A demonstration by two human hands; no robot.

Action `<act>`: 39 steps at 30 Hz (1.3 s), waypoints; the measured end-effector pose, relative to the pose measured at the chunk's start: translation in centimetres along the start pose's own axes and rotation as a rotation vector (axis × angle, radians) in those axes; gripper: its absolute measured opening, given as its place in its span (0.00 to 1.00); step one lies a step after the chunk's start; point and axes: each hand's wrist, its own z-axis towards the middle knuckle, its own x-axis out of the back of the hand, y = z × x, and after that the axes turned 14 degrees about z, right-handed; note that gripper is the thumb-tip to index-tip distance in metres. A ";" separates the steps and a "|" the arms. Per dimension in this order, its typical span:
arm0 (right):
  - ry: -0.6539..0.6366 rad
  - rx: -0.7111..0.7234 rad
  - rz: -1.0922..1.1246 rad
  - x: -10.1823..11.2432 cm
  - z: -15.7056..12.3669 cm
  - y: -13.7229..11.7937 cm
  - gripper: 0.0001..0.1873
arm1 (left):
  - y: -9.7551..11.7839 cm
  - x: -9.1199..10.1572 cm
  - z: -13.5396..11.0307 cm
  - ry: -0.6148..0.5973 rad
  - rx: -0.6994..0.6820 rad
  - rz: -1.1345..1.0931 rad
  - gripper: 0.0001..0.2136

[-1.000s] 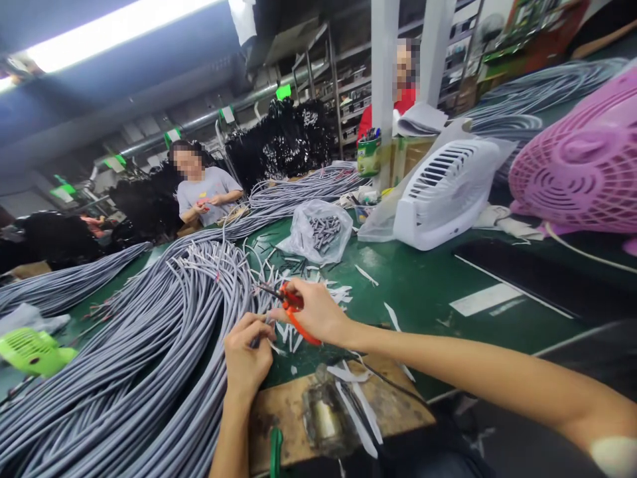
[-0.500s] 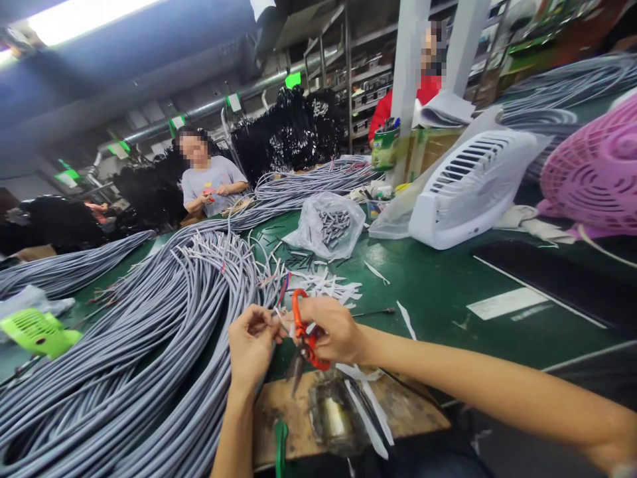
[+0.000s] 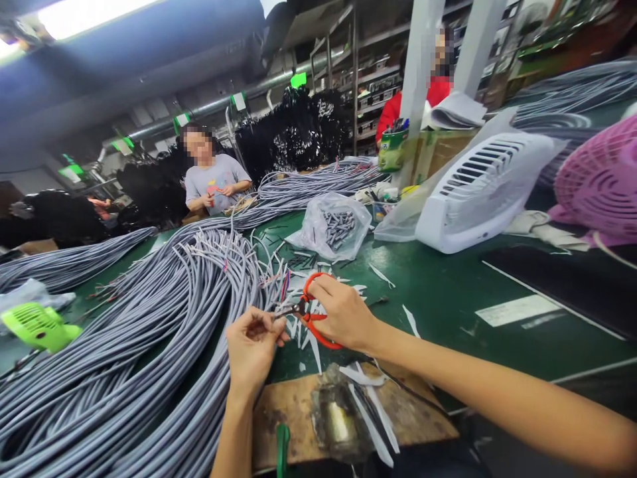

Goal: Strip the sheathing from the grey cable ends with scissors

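My right hand (image 3: 343, 312) is closed round the orange handles of a pair of scissors (image 3: 309, 312), whose dark blades point left toward my left hand. My left hand (image 3: 253, 346) pinches the end of a grey cable, its fingers curled together just under the scissor tips. That cable belongs to a large heap of grey cables (image 3: 149, 332) spread over the left of the green table (image 3: 448, 292). White strips of cut sheath (image 3: 318, 285) lie scattered beyond my hands.
A clear bag of small dark parts (image 3: 332, 227) sits behind the strips. A white fan (image 3: 485, 189) and a pink fan (image 3: 600, 179) stand at right, a green fan (image 3: 34, 325) at left. A worn wooden block (image 3: 343, 415) lies near me. Two people sit across.
The scissors have swung from hanging blade-down to pointing left at my left hand's cable end. My right hand rose slightly. The view shifted a little to the left.
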 end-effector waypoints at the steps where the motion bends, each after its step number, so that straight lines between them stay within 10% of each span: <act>1: -0.008 -0.005 -0.011 0.0 0.0 -0.1 0.05 | 0.0 -0.1 0.0 0.004 -0.005 0.006 0.14; 13: -0.093 -0.034 0.033 0.0 -0.4 0.2 0.11 | 0.3 -0.1 0.1 -0.046 0.060 -0.110 0.14; 25: 0.206 -0.719 1.139 -0.6 1.8 -1.4 0.21 | 0.0 -0.9 0.1 -0.005 0.093 0.054 0.14; 39: 0.175 -0.800 1.187 -0.5 1.6 -1.4 0.18 | -0.7 -1.8 0.7 0.055 0.110 0.156 0.12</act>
